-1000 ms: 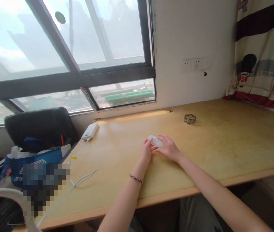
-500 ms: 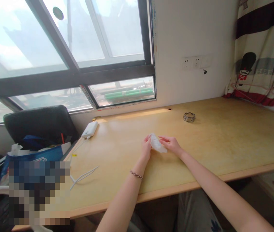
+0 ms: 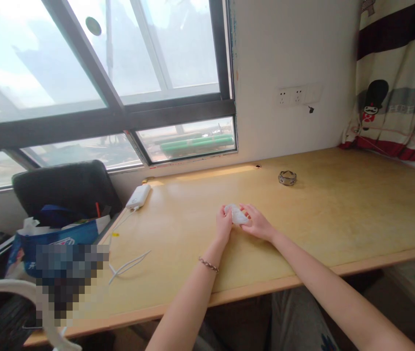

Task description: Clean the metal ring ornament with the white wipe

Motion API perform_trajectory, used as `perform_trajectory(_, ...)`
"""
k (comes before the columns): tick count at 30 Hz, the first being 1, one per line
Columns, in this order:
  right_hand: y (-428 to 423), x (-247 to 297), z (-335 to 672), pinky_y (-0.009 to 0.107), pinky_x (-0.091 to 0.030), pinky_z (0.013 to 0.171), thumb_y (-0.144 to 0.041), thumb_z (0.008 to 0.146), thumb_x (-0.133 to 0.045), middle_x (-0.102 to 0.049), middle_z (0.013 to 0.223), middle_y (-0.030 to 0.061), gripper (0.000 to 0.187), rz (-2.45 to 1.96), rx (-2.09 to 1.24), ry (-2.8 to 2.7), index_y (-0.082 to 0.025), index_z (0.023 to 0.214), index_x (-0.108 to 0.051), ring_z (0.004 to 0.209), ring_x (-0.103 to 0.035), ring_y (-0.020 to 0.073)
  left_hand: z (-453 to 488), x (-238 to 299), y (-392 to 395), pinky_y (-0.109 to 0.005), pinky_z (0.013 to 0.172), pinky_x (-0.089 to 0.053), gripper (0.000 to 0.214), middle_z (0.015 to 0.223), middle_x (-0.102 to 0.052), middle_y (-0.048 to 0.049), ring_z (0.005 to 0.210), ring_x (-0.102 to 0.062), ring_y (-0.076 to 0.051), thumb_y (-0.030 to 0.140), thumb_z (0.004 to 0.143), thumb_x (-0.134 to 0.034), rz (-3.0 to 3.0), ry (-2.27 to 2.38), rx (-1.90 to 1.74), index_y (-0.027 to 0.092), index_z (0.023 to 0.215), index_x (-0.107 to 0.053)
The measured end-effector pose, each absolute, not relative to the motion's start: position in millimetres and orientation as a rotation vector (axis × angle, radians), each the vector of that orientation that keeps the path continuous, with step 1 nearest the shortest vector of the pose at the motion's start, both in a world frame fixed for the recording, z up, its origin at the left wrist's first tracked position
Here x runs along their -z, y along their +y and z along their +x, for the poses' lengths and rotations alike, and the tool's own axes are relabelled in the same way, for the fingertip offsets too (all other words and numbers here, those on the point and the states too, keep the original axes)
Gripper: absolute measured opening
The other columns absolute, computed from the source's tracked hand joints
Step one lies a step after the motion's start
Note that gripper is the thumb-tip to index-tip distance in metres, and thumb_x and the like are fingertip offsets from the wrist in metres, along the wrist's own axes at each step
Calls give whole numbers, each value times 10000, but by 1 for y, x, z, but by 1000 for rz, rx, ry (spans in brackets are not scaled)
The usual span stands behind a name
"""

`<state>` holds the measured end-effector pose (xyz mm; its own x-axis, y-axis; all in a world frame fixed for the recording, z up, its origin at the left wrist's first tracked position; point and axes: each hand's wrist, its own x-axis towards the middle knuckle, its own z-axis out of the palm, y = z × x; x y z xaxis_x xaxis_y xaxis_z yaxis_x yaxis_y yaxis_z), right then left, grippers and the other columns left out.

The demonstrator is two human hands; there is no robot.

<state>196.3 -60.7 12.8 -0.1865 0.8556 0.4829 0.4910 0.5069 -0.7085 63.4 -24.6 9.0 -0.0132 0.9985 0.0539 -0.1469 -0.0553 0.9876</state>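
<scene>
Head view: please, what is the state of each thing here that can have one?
Left hand: closed on white piece
Right hand: holding white piece
White piece: crumpled, material unclear
White box: lying on table, cable attached
Cable: partly loose on table
Dark ring: resting on table
Bracelet: worn, left arm
Wall sockets: nothing plugged in
Bag: open, filled
Curtain: gathered aside

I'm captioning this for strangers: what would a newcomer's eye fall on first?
Probably the crumpled white wad held between the left hand and right hand, near the picture's middle. Then perhaps the large window at upper left, and the curtain with its guardsman print at upper right.
</scene>
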Motion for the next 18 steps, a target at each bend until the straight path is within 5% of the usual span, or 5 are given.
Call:
perform_trajectory(5, -56, -12, 202, 273, -435, 662, -281, 718, -504, -622, 764, 15, 203, -1157, -634, -1678, -167, 833, -626, 719, -561, 167, 62, -6, -26, -193, 383, -384, 210, 613, -556, 16, 455, -509, -104, 312, 667, -511, 1193, 1041, -1270, 177, 826, -496)
perform_trajectory(8, -51, -7, 205, 257, -428, 542, -392, 734, -460, -597, 579, 10, 320, -1188, -846, -1438, -142, 606, -613, 583, -555, 162, 62, -6, -28, -177, 335, -333, 190, 510, -496, 51, 350, -437, -75, 322, 679, -501, 1250, 1062, -1284, 181, 807, -486)
perform_trajectory(18, -33, 6, 211, 301, -489, 552, -361, 670, -518, -666, 672, 56, 233, -1082, -1196, -746, -146, 716, -596, 640, -623, 216, 60, -7, -25, -218, 433, -451, 244, 598, -547, 3, 514, -537, -115, 362, 626, -564, 1134, 989, -1298, 159, 726, -474)
